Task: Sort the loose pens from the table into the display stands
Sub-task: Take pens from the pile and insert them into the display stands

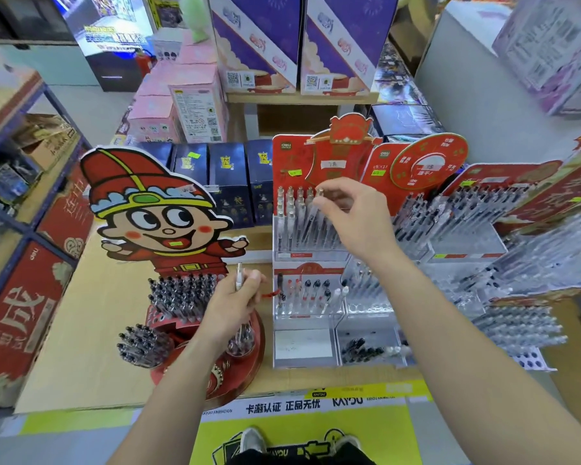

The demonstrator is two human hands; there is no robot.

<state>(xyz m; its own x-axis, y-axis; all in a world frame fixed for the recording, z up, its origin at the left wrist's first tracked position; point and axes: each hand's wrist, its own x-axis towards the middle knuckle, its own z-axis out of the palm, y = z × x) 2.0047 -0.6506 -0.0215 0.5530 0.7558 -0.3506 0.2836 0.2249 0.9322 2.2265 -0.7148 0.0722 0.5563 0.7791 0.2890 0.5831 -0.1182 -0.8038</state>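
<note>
Over the clear acrylic display stand [304,345], the right hand [349,213] pinches a slim transparent pen [314,209], leaning, top end upward. Left of the stand, the left hand [232,303] grips a white pen [239,276] upright.

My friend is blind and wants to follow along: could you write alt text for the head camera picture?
A person's right hand pinches a clear plastic pen at the upper tier of a clear acrylic display stand with a red backing card, while the left hand grips a white pen beside a red cartoon-figure pen stand.
</note>
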